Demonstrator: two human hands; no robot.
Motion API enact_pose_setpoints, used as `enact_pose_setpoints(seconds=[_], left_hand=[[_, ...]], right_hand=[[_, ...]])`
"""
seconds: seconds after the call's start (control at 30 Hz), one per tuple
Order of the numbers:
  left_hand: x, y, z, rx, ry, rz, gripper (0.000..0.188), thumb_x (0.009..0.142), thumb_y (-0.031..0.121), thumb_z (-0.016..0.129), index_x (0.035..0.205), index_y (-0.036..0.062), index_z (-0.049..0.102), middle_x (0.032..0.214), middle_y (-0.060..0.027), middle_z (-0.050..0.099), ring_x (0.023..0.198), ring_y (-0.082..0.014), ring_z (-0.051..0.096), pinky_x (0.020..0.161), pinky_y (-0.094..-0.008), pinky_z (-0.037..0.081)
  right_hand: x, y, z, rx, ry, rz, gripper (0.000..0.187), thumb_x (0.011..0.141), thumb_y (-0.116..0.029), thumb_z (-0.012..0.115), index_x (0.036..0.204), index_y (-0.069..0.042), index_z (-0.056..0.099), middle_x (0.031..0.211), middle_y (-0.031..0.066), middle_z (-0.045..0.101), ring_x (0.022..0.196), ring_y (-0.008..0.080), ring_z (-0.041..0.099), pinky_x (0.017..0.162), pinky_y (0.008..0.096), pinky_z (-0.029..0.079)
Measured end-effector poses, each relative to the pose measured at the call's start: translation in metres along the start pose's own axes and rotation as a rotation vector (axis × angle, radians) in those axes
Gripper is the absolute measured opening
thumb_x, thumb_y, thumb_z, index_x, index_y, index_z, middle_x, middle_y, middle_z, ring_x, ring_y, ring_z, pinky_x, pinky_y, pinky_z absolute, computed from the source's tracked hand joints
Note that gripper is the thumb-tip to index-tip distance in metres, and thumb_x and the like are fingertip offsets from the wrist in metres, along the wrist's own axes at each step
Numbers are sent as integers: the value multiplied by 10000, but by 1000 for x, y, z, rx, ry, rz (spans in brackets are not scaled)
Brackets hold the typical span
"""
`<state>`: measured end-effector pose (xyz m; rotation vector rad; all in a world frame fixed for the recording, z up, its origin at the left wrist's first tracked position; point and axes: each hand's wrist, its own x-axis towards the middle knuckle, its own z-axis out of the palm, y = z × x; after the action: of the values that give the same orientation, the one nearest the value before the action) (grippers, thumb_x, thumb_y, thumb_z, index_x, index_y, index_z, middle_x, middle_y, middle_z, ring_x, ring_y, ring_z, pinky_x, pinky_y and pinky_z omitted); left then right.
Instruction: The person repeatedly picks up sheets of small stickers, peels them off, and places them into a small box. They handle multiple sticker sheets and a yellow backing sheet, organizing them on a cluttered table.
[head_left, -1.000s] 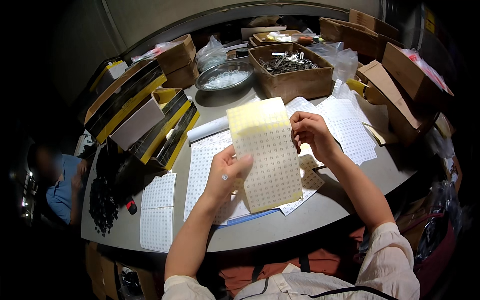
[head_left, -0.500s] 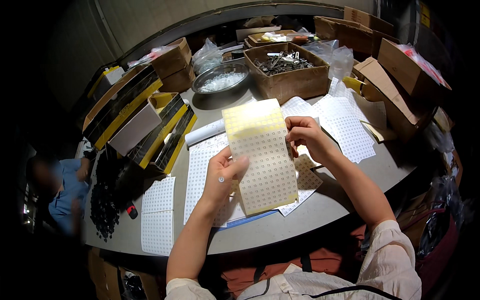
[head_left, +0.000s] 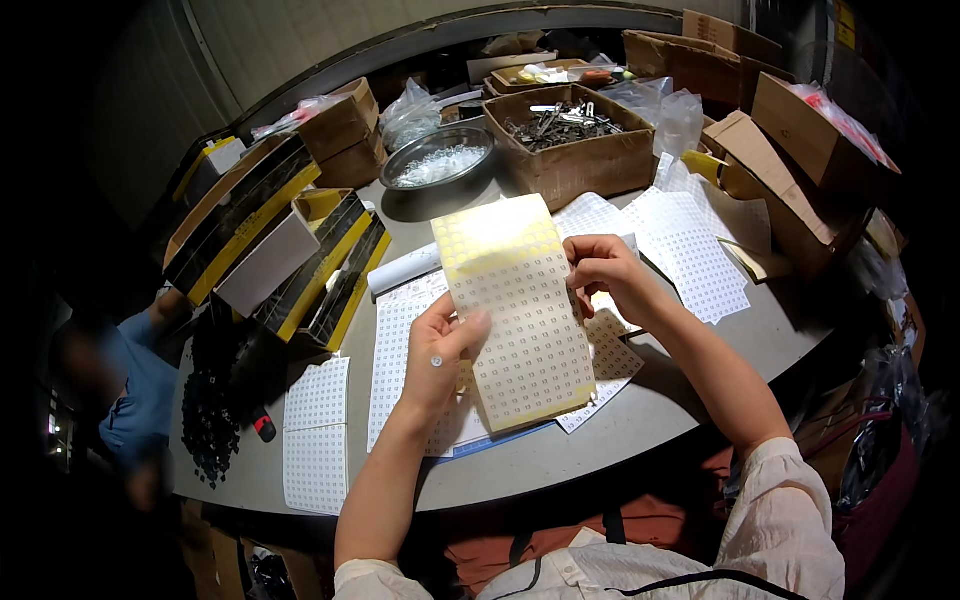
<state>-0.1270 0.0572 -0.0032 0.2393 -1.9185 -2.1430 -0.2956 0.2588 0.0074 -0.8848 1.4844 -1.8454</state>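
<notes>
A yellowish sheet of small printed round stickers (head_left: 525,335) is held up over the table, its top rows stripped to bare yellow backing. My left hand (head_left: 437,350) grips its left edge, thumb in front, fingers behind. One small round sticker (head_left: 436,361) is stuck on the back of that hand. At the upper right edge of the sheet, my right hand (head_left: 607,275) is closed, thumb and forefinger pinched on the edge; its other fingers curl partly out of sight. Beneath lie more white sticker sheets (head_left: 393,370) and a blue strip, perhaps a ruler (head_left: 500,440).
Further back stand a cardboard box of metal parts (head_left: 590,165) and a metal bowl of clear small pieces (head_left: 440,160). Black-and-yellow boxes (head_left: 310,260) and a pile of small black pieces (head_left: 210,420) are left. More sheets (head_left: 690,250) lie right. Someone in blue (head_left: 145,380) sits far left.
The sticker sheet and both my hands have shifted very slightly left, with the same hold. The person at far left has moved an arm and leaned lower.
</notes>
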Motion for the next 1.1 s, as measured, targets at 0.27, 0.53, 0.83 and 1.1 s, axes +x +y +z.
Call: enact_pose_setpoints(seconds=[0.27, 0.53, 0.83, 1.1], left_hand=[[-1, 2, 1, -29, 17, 13, 412, 900, 141, 647, 1266, -44, 603, 1128, -143, 698, 984, -159, 675, 901, -302, 533], [-1, 5, 2, -49, 25, 40, 406, 916, 155, 652, 1266, -45, 602, 1139, -137, 697, 989, -150, 669, 910, -293, 521], [-2, 8, 6, -51, 62, 85, 287, 938, 134, 630, 1185, -8, 649, 746, 53, 578, 607, -9, 371, 561, -192, 295], [-3, 13, 5, -24, 47, 81, 272, 938, 145, 635, 1171, 9, 658, 722, 78, 524, 613, -10, 345, 571, -196, 268]], right_hand=[[1, 3, -3, -46, -76, 7, 72, 757, -52, 590, 704, -17, 556, 642, 61, 586, 522, 131, 587, 507, 249, 464], [1, 2, -4, -68, -105, 44, 58, 754, -45, 572, 723, 4, 573, 648, 72, 591, 522, 135, 598, 494, 251, 463], [0, 2, -5, -90, -155, 65, 111, 746, -41, 574, 797, 41, 628, 696, 95, 632, 532, 141, 609, 498, 256, 473], [0, 2, -4, -126, -153, 82, 179, 759, -35, 562, 865, 71, 659, 709, 101, 641, 548, 144, 617, 520, 262, 482]])
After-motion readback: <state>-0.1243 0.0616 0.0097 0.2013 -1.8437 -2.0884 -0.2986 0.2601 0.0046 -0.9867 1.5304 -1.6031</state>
